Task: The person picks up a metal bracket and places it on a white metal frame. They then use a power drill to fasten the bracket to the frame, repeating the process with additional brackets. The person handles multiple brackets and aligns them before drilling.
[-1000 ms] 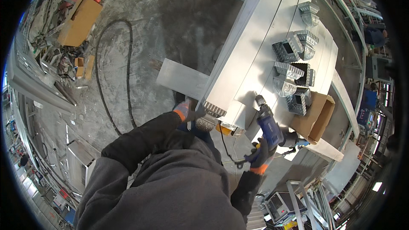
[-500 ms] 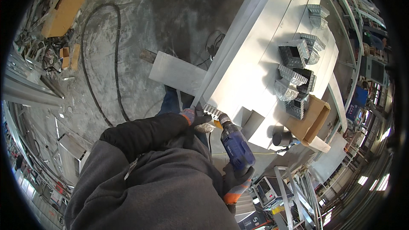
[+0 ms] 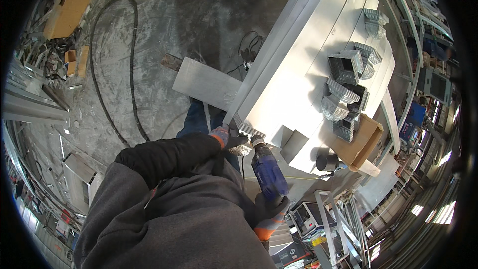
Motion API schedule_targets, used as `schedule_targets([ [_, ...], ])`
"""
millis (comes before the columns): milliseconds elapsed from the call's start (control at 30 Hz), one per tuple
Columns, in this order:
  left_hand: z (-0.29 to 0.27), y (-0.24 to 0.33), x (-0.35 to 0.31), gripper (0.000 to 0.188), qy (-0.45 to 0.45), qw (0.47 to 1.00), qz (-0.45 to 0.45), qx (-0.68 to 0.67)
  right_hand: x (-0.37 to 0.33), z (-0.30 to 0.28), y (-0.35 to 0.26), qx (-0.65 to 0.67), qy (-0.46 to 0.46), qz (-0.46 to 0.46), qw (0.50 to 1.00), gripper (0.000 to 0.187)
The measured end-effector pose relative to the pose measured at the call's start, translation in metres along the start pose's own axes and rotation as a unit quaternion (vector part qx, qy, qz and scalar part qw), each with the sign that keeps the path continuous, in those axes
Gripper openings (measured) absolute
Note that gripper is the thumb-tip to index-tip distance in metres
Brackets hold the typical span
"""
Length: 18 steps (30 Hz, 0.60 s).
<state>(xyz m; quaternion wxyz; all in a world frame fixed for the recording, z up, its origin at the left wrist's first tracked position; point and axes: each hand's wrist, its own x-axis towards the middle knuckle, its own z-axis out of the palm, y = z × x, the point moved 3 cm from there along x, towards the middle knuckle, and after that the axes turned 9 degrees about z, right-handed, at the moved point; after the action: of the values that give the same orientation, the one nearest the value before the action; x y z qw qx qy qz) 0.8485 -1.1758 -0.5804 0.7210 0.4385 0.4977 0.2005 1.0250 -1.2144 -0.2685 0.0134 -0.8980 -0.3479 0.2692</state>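
Observation:
My right hand (image 3: 270, 208), in a dark glove with an orange cuff, is wrapped round the grip of a blue power drill (image 3: 269, 173). The drill's chuck end points at a silver post cap (image 3: 241, 150) with a ridged rim, at the near end of the stacked beams. Whether the bit touches the cap is too small to tell. My left hand (image 3: 226, 138), gloved alike, is closed on that cap, its fingers partly hidden. Farther up the beams (image 3: 289, 87) lie several similar silver caps (image 3: 344, 67), some on their sides.
An open cardboard box (image 3: 367, 144) stands on the right end of the beams, beside a dark cylinder (image 3: 327, 162). One flat metal beam (image 3: 206, 83) juts out leftward. A black hose (image 3: 133, 55) loops over the floor. Metal frames (image 3: 331, 226) stand at the lower right.
The drill and my right hand have shifted slightly left, and the drill's chuck end sits a little lower by the cap. My left hand stays at the cap. The whole view has shifted slightly.

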Motion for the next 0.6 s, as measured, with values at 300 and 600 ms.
schedule_targets([
  [300,-0.051,0.17,-0.087,0.051,0.069,0.958,0.269,0.073,0.012,-0.002,-0.042,-0.052,-0.1,-0.285,0.952,0.087],
  [600,0.014,0.244,-0.068,0.044,-0.01,0.839,0.536,0.092,0.053,-0.029,-0.056,-0.263,-0.198,-0.404,0.853,0.044],
])
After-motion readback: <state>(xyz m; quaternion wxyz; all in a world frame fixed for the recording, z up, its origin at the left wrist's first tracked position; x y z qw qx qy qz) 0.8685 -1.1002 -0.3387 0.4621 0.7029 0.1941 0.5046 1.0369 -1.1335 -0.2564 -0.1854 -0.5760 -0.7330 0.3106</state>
